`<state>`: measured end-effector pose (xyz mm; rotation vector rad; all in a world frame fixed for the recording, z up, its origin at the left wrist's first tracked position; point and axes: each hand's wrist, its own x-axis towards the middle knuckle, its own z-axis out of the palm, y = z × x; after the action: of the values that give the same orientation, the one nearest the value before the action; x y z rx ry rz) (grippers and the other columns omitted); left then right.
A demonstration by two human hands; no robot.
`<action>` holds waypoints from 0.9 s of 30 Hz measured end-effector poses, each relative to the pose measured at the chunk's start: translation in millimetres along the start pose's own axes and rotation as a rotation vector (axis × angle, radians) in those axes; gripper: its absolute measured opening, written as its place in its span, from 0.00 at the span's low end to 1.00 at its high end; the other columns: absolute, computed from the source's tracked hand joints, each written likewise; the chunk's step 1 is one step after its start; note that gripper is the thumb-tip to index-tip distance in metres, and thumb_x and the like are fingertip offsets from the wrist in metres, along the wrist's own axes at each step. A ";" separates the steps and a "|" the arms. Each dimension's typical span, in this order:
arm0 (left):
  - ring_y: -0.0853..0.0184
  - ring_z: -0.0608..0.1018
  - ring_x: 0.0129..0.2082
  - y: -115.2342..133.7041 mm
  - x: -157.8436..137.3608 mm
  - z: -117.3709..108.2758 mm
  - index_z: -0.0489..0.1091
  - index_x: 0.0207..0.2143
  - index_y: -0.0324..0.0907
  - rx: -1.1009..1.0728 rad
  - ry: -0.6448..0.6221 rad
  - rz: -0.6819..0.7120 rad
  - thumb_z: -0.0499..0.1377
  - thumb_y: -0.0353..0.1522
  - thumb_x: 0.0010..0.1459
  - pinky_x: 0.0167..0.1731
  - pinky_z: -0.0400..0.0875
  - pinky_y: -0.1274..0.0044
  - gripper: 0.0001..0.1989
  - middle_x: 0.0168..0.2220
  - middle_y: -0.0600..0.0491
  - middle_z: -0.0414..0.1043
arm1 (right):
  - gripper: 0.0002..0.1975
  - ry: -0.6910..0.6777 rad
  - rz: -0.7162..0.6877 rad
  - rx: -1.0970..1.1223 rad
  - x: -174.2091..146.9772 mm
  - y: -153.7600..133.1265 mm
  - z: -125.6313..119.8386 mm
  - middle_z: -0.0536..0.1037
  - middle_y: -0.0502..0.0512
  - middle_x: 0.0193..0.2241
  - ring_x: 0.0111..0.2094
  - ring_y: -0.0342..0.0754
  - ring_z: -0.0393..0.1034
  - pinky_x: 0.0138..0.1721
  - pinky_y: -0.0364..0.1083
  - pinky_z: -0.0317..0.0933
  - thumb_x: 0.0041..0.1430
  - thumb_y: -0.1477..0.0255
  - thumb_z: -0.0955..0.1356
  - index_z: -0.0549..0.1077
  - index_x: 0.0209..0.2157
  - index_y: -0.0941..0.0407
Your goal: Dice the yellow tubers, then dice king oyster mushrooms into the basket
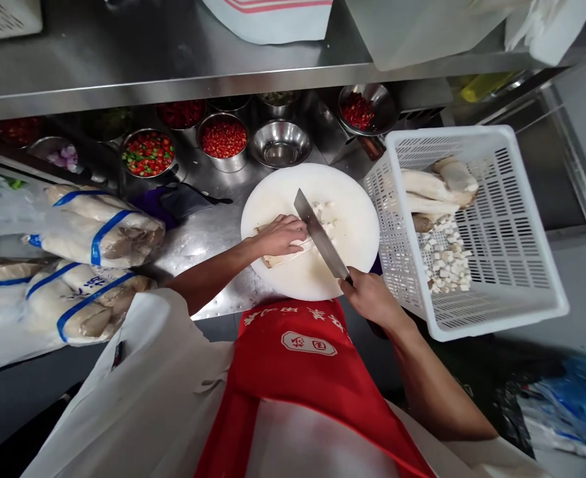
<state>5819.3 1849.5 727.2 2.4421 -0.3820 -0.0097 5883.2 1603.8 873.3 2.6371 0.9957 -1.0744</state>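
My left hand (284, 235) is closed over a pale king oyster mushroom (276, 258), fingers curled on top of it. The mushroom lies on a round white cutting board (355, 265). In my right hand (370, 297) is the handle of a cleaver (321, 236). Its blade slants up and left across the board, right beside my left fingertips and the mushroom's cut end. Small white mushroom cubes (326, 211) lie on the board past the blade. Whether the edge touches the board cannot be made out.
To the right, a white plastic basket (517, 245) holds whole mushrooms (435, 189) and diced mushroom (447, 262). Bagged mushrooms (108, 229) with blue bands lie left. Behind the board stand a metal bowl (280, 145) and chopped red chillies (223, 138), below a steel shelf edge (183, 86).
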 end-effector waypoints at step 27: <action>0.60 0.70 0.48 -9.6 -1.8 6.7 0.73 0.42 0.46 0.021 -0.007 -0.035 0.56 0.40 0.63 0.47 0.59 0.66 0.11 0.44 0.52 0.73 | 0.13 -0.023 0.071 -0.038 46.7 -31.8 23.6 0.79 0.66 0.38 0.39 0.55 0.74 0.35 0.46 0.54 0.66 0.70 0.58 0.70 0.44 0.61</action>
<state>5819.4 1853.0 715.8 2.4699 -0.3443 -0.0299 5874.6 1645.2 828.9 2.6029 0.9012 -1.0573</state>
